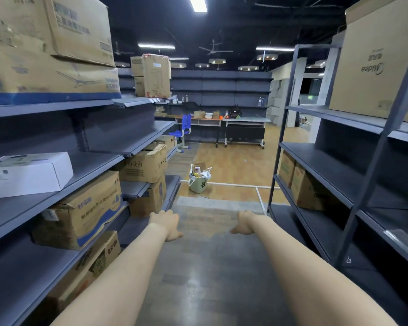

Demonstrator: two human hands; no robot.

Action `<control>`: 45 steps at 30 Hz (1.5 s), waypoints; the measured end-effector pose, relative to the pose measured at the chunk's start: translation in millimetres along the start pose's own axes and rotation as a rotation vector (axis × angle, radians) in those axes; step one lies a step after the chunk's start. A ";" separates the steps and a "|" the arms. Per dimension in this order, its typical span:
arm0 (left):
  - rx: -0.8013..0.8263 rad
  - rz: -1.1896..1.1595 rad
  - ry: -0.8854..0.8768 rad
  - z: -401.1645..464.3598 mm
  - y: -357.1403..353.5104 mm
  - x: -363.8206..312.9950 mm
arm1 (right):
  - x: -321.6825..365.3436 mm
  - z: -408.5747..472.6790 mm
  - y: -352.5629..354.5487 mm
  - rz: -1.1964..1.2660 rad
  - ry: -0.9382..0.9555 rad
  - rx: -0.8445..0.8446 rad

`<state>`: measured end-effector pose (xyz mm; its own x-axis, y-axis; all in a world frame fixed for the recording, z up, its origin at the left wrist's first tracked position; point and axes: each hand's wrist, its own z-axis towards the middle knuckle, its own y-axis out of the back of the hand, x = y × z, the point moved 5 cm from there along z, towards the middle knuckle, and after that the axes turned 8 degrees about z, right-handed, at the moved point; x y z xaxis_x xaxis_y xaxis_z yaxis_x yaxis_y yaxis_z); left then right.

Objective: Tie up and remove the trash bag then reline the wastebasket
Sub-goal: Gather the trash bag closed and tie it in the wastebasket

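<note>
Your 2 arms reach forward and down the aisle, both bare. Your left hand (pixel 167 225) hangs with fingers curled loosely downward and holds nothing; your right hand (pixel 244 225) is the same, fingers drooping, nothing in it.

The wastebasket (pixel 197 183) stands on the floor well ahead of your hands, at the far end of the aisle where the grey floor meets the wooden floor (pixel 240 161). It is pale green, upright, and overfull: the trash bag (pixel 206 174) lining it is light-coloured with its rim loose and open, and cartons and wrappers stick up above the top. What each piece is cannot be told at this range.

On your left, the grey shelving (pixel 99 161) carries closed brown cardboard boxes (pixel 90 208) on several levels and 1 white box (pixel 28 174) lying flat. On your right, the open metal rack (pixel 353 175) holds a large brown carton (pixel 377 67) up top and 2 smaller ones (pixel 299 182) low down.

Beyond the wastebasket stand a blue chair (pixel 183 130) and a desk (pixel 222 121) bearing small items.
</note>
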<state>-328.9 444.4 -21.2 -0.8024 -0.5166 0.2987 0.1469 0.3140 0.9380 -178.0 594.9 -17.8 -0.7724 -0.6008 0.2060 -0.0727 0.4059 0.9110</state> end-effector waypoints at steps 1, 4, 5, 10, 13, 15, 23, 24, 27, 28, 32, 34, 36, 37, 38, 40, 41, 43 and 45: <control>-0.010 0.008 -0.006 12.1 4.2 -3.9 | -6.3 12.1 5.9 0.002 -0.003 -0.004; -0.021 0.030 -0.017 40.7 12.0 -12.6 | -19.8 38.6 18.7 0.022 -0.004 -0.003; -0.017 0.032 -0.018 52.3 13.6 -14.8 | -23.7 48.6 23.0 0.026 -0.001 -0.007; -0.001 0.028 -0.024 108.1 17.9 -14.7 | -30.0 109.8 34.6 0.054 0.012 -0.011; 0.002 0.026 -0.029 148.9 18.9 -5.8 | -25.8 150.3 43.9 0.063 0.039 -0.019; 0.005 0.034 -0.025 181.8 20.9 2.6 | -21.3 180.2 52.7 0.056 0.054 -0.030; -0.065 0.021 -0.006 336.5 63.2 45.1 | 5.4 309.6 131.6 0.004 0.080 -0.136; -0.080 0.017 -0.004 353.7 69.9 48.9 | 9.1 323.3 142.4 -0.003 0.086 -0.159; -0.105 0.011 -0.014 399.2 80.5 55.6 | 16.8 363.2 162.3 -0.007 0.102 -0.206; -0.102 0.012 -0.017 413.0 80.4 56.2 | 17.8 376.3 165.0 -0.014 0.103 -0.206; -0.043 0.028 -0.031 466.8 69.1 52.3 | 13.4 429.2 169.6 -0.043 0.099 -0.172; -0.014 0.024 -0.039 493.7 64.7 47.3 | 7.8 457.4 172.6 -0.054 0.102 -0.155; -0.002 0.020 -0.043 524.1 65.4 41.8 | -0.5 488.6 178.9 -0.061 0.101 -0.143; 0.001 0.025 -0.041 540.1 67.0 39.1 | -5.8 504.6 182.8 -0.068 0.098 -0.135; 0.004 0.031 -0.036 556.2 69.9 36.3 | -11.5 522.1 188.0 -0.071 0.093 -0.128; 0.020 0.021 -0.023 589.3 79.1 31.6 | -19.8 552.7 203.3 -0.079 0.100 -0.119; 0.030 0.008 -0.015 607.4 85.1 29.4 | -24.0 569.1 211.8 -0.068 0.111 -0.119; 0.039 -0.024 -0.014 643.5 98.4 22.4 | -32.5 600.5 230.8 -0.048 0.116 -0.127; 0.032 -0.052 -0.026 674.3 111.6 13.2 | -41.1 635.1 248.1 -0.044 0.113 -0.141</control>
<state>-713.1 1009.7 -31.2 -0.8231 -0.5124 0.2448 0.0866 0.3128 0.9459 -564.9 1157.8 -27.1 -0.6941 -0.6926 0.1962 -0.0097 0.2815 0.9595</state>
